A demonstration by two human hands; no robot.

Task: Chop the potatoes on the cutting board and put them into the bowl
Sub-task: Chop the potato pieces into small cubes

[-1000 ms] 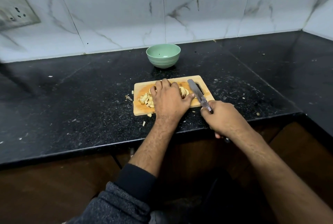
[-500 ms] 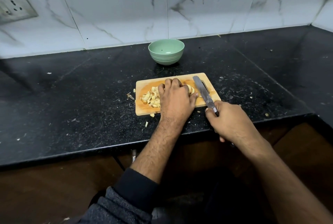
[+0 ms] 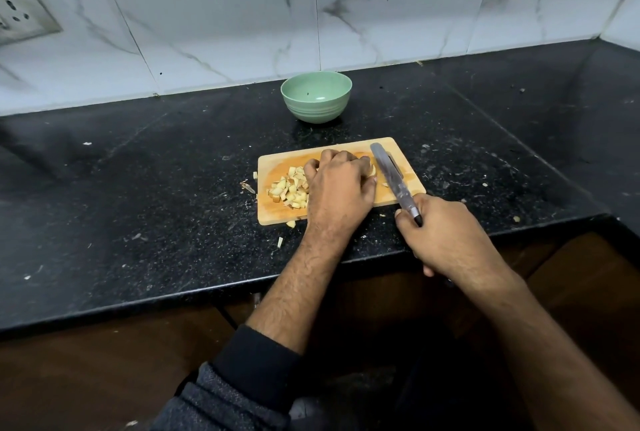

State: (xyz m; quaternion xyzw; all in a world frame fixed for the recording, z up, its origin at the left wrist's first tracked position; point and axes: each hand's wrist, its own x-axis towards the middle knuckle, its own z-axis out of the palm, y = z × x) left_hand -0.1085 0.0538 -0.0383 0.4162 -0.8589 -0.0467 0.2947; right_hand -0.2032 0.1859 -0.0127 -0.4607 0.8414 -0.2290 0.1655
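A wooden cutting board [image 3: 408,167] lies on the black counter. A heap of chopped potato pieces [image 3: 289,189] sits on its left half. My left hand [image 3: 337,188] lies over the board's middle with fingers curled on potato slices [image 3: 372,171], mostly hidden under it. My right hand [image 3: 440,240] grips the knife [image 3: 389,172] by its handle at the board's near right corner; the blade points away over the board's right side, just right of my left hand. The green bowl [image 3: 316,98] stands behind the board with nothing visible in it.
Loose potato bits [image 3: 290,223] and peel scraps [image 3: 247,186] lie on the counter by the board's left and near edges. The counter's front edge [image 3: 207,295] runs under my forearms. A marble-tiled wall with a socket [image 3: 17,14] closes the back.
The camera has shifted a little. My left hand stays on the slices and my right hand keeps hold of the knife, its blade still over the board's right side.
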